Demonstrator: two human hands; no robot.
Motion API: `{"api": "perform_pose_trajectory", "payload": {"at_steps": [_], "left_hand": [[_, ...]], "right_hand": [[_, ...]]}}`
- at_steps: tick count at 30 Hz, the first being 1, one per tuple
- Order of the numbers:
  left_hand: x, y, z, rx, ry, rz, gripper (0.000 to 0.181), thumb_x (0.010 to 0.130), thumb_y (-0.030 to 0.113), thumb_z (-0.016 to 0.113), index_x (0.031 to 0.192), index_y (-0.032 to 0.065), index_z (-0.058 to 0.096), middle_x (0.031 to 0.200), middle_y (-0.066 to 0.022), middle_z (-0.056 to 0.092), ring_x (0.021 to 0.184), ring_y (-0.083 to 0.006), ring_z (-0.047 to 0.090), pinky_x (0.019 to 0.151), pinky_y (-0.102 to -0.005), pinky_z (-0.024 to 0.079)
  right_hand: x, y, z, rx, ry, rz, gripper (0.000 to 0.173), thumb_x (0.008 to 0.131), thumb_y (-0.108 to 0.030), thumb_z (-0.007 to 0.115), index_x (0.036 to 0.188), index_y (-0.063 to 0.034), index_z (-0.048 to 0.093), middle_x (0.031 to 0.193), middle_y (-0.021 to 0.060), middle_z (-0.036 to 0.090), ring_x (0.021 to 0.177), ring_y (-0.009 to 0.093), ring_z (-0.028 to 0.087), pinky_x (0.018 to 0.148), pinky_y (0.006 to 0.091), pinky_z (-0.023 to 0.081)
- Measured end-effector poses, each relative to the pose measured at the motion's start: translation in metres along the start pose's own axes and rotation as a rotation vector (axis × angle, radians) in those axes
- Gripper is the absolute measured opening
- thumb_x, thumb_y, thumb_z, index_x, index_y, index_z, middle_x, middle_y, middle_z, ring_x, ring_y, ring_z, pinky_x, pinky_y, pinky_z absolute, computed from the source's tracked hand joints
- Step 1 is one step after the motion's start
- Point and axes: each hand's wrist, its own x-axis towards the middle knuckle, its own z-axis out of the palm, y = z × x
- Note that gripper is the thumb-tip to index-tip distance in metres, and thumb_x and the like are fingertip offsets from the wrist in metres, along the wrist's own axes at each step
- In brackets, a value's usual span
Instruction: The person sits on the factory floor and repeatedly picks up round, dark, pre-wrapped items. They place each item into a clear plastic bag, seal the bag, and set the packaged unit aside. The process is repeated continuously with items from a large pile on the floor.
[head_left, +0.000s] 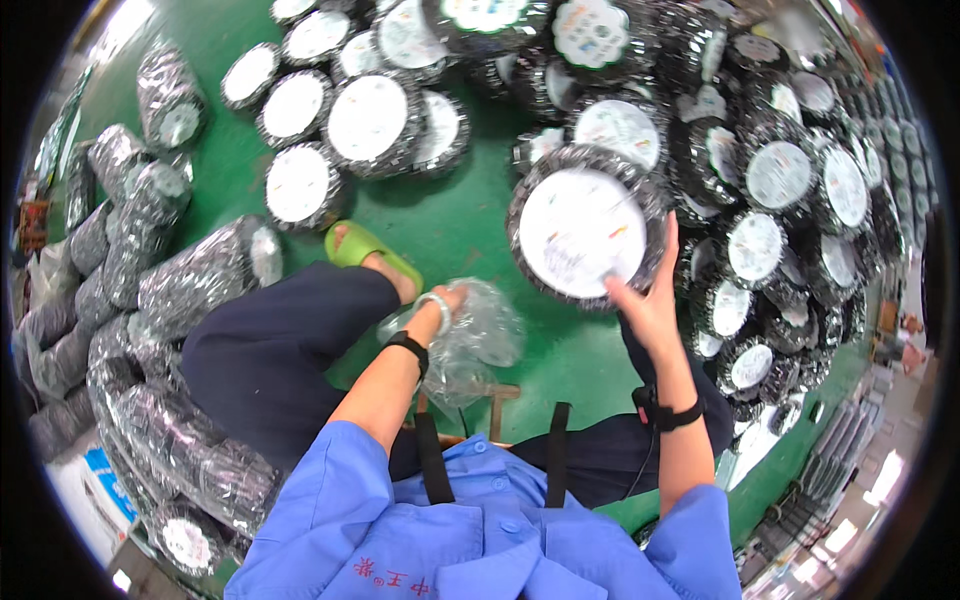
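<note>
In my right hand (652, 300) is a round, black-rimmed bundle (583, 229) with a white printed disc on its top face; my thumb lies on the disc and my fingers reach round its right side. My left hand (450, 300), slightly blurred, holds a crumpled clear plastic bag (480, 337) between my knees. The bag hangs over the green floor, close to a small wooden frame (504, 393) in front of my lap. My left fingertips are partly hidden by the plastic.
Black bundles with white discs (367, 118) stand ahead; more are piled at the right (778, 175). Long plastic-wrapped rolls (202, 274) lie heaped along the left, close to my left knee. A green slipper (367, 251) is on my foot on the green floor (405, 217).
</note>
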Motion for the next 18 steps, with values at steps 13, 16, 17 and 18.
{"api": "perform_pose_trajectory", "payload": {"at_steps": [13, 16, 17, 18], "left_hand": [[-0.158, 0.038, 0.048, 0.788, 0.147, 0.844, 0.035, 0.086, 0.034, 0.055, 0.116, 0.0172, 0.065, 0.092, -0.0162, 0.069, 0.081, -0.0355, 0.066, 0.074, -0.0466, 0.052], [-0.223, 0.046, 0.058, 0.847, 0.36, 0.971, 0.041, 0.082, 0.02, 0.057, 0.123, 0.0136, 0.059, 0.09, -0.0138, 0.068, 0.079, -0.0332, 0.066, 0.069, -0.0452, 0.052], [-0.236, 0.059, 0.04, 0.967, 0.417, 0.746, 0.043, 0.081, 0.016, 0.058, 0.124, 0.0124, 0.058, 0.092, -0.0131, 0.067, 0.08, -0.0317, 0.066, 0.068, -0.0435, 0.052], [-0.233, 0.061, 0.022, 0.837, 0.607, 0.87, 0.038, 0.08, 0.009, 0.057, 0.118, 0.0132, 0.06, 0.091, -0.0102, 0.065, 0.08, -0.0296, 0.064, 0.065, -0.0402, 0.051]], "right_hand": [[-0.113, 0.128, 0.159, -0.455, -0.293, -0.096, 0.081, 0.078, -0.025, 0.066, 0.149, -0.015, 0.029, 0.122, 0.0237, 0.053, 0.108, 0.038, 0.055, 0.087, 0.0467, 0.046], [-0.106, 0.13, 0.112, -0.195, -0.05, 0.276, 0.08, 0.08, -0.025, 0.065, 0.148, -0.0129, 0.027, 0.125, 0.0254, 0.054, 0.089, 0.04, 0.064, 0.08, 0.0463, 0.05], [-0.106, 0.114, 0.09, -0.13, 0.03, 0.313, 0.078, 0.081, -0.024, 0.064, 0.148, -0.0114, 0.026, 0.126, 0.0268, 0.053, 0.083, 0.041, 0.065, 0.078, 0.0455, 0.052], [-0.109, 0.115, 0.07, 0.084, 0.093, 0.395, 0.068, 0.083, -0.022, 0.061, 0.144, -0.0065, 0.032, 0.128, 0.023, 0.054, 0.095, 0.036, 0.063, 0.082, 0.0425, 0.051]]}}
